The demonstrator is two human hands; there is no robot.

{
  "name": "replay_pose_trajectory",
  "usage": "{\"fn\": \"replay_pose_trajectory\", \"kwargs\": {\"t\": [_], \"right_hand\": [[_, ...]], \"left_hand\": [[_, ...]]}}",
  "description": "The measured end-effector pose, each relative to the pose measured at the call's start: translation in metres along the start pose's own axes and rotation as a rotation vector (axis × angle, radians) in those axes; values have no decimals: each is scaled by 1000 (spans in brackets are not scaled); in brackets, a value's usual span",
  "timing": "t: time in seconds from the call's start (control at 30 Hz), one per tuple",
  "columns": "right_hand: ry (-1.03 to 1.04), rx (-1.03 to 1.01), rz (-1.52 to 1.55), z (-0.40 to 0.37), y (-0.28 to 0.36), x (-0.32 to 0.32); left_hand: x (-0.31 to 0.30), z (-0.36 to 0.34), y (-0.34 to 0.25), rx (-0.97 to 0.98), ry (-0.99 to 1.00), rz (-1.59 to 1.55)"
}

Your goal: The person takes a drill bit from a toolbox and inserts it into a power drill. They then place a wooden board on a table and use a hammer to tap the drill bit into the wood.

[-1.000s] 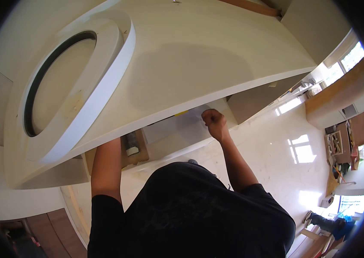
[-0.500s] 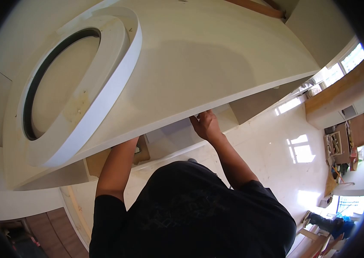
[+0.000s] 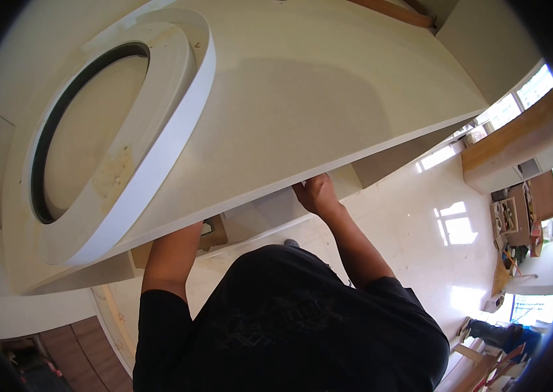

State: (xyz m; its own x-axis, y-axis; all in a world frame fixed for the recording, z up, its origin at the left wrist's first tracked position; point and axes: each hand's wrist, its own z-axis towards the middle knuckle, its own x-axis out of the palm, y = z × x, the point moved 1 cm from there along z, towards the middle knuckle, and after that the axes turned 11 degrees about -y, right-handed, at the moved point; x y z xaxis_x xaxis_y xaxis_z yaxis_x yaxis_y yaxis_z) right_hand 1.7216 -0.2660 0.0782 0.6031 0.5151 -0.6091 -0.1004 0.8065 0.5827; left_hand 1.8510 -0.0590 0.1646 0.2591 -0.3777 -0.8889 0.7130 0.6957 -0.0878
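A large pale board (image 3: 289, 124) lies across the view, with its long front edge above my arms. My right hand (image 3: 318, 194) is at this edge, its fingers curled together and their tips partly hidden; what they hold cannot be made out. My left forearm reaches under the board, which hides my left hand. On the board's left part lies a wide coil of white edging strip (image 3: 159, 153), its outer turn loose. Below the edge, pale compartments (image 3: 263, 212) and a brown piece with a cut-out (image 3: 214, 235) show.
Shiny pale floor tiles (image 3: 407, 215) extend to the right. Beyond them are a cabinet with a wooden top (image 3: 512, 140), shelves with tools, and windows. At the lower right, a person's legs (image 3: 495, 334) and shoes show beside wood pieces. Brown panels (image 3: 83, 353) stand lower left.
My left forearm has shifted slightly left and down in view. The coil appears a little lower and further left. My right hand has barely moved, with its fingertips now more hidden by the edge.
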Motion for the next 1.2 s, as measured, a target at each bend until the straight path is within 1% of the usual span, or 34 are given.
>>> {"fn": "replay_pose_trajectory", "kwargs": {"t": [0.17, 0.37, 0.47, 0.57, 0.67, 0.7, 0.77, 0.87, 0.93, 1.0, 1.03, 1.1, 1.13, 1.2], "right_hand": [[24, -33, -101, 1, 4, -2], [13, -79, -132, 0, 0, 0], [4, -14, -94, 6, 10, -8], [-74, -93, -77, 31, -6, -7], [8, 7, -201, 52, -13, -4], [43, 13, -216, 58, -16, -2], [101, 8, -239, 67, -19, 1], [151, -44, -258, 75, -17, 1], [261, 19, -283, 88, 11, -19], [281, 22, -289, 92, 23, -28], [247, -6, -283, 91, 25, -29], [173, 7, -212, 90, 21, -28], [135, 47, -150, 89, 15, -23], [78, 130, 4, 89, 13, -26]], "left_hand": [[0, 2, -1, 12, 8, 3], [-1, 6, 0, 29, 16, 6], [0, 9, 0, 34, 16, 9], [0, 14, -1, 41, 21, 16], [3, 19, -2, 43, 26, 37], [3, 20, -3, 33, 31, 37], [-1, 23, -11, -8, 58, 20], [-22, 29, -27, -130, 143, -50], [-28, 28, -30, -176, 179, -80], [-27, 25, -29, -183, 180, -92], [-28, 24, -30, -186, 174, -98], [-25, 23, -27, -190, 156, -124], [-20, 23, -23, -193, 153, -142], [9, 21, 9, -206, 174, -202]]}}
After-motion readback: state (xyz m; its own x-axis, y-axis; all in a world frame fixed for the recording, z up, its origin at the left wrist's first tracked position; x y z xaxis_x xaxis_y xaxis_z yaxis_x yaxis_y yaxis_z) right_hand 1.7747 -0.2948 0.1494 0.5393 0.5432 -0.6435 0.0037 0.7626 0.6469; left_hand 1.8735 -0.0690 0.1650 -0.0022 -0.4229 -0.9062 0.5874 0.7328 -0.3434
